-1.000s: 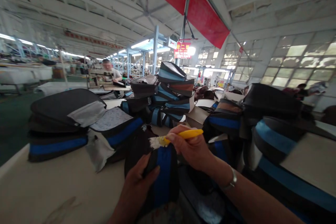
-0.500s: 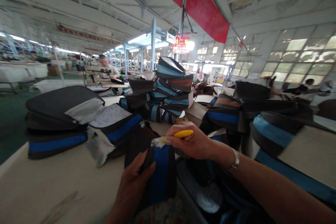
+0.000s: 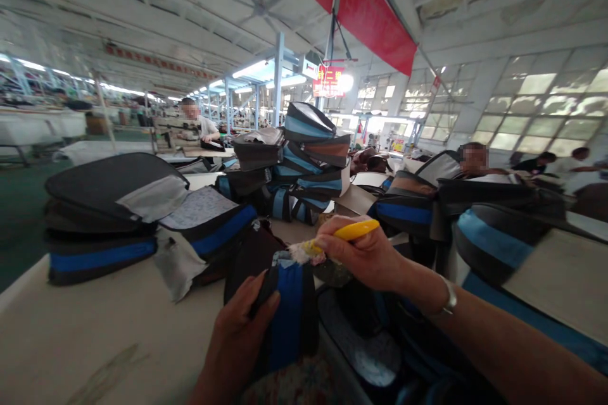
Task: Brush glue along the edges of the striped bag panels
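My left hand [image 3: 237, 329] grips the side of a black fabric bag piece [image 3: 289, 319] with a wide blue stripe, thumb on its front. My right hand [image 3: 363, 257] is closed around a brush [image 3: 357, 229] with a yellow handle. Its whitish, clumped bristles point left, close to the piece's top edge; whether they touch it I cannot tell. A pale smear shows at the top of the blue stripe. Below my right wrist lies another dark piece with a patterned grey lining [image 3: 373, 354].
A cream work table [image 3: 118, 323] spreads to the left, carrying a stack of black and blue pieces [image 3: 104, 221]. Blue and black pieces [image 3: 308, 123] are piled high in the middle. More pieces [image 3: 496, 243] stand at the right. Other people sit beyond the piles.
My right hand has drawn the brush back to the right and slightly up, away from the blue stripe. The left hand keeps its hold. A person now shows behind the right pile.
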### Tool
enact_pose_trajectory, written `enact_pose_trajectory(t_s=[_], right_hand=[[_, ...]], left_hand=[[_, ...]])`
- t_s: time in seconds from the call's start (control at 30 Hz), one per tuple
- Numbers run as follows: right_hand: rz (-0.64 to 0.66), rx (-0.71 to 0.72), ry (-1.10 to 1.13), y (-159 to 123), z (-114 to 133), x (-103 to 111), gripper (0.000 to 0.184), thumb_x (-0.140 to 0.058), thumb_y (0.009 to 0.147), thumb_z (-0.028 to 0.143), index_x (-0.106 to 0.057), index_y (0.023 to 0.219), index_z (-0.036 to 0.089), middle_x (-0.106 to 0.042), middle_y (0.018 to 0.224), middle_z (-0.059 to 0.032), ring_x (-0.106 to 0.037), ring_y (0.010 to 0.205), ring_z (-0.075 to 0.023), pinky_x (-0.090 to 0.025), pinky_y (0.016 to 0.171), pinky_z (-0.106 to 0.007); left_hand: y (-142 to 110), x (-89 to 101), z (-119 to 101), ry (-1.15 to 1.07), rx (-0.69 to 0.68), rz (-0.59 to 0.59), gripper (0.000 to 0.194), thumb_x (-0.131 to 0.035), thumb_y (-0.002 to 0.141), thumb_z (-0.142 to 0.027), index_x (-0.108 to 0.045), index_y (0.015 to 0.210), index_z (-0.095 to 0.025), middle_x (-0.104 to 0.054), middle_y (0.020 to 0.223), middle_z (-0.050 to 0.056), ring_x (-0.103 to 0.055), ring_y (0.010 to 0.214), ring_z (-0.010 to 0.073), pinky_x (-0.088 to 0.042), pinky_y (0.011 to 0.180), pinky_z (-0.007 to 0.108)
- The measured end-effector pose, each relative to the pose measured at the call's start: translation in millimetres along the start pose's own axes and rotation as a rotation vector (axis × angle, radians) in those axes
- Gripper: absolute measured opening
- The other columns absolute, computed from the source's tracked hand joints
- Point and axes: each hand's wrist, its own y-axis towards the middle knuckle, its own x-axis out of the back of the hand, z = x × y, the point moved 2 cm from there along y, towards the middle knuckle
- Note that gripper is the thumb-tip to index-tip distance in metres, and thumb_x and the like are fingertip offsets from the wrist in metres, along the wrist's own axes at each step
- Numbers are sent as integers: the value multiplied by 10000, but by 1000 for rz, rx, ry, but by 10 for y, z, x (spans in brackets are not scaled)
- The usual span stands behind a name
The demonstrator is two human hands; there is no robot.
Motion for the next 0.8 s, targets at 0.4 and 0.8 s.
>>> enact_pose_trajectory(t_s=[0.4, 0.8], right_hand=[[145, -12, -202, 108, 388, 28, 258, -549, 936, 391, -633, 827, 173, -587, 685, 15, -499, 597, -82, -380, 564, -205], [232, -5, -542, 126, 285, -93, 267, -563, 910, 345, -608, 703, 182, -560, 583, 20, -456, 528, -83, -310, 551, -232]], left_hand=[[-134, -231, -350, 864, -771, -254, 393, -378, 871, -27, -530, 1223, -117, -575, 747, 9, -562, 573, 146, -431, 489, 276], [-185, -316, -256, 911, -785, -207, 383, -383, 875, -28, -501, 1226, -125, -561, 774, 12, -528, 605, 151, -386, 525, 303]])
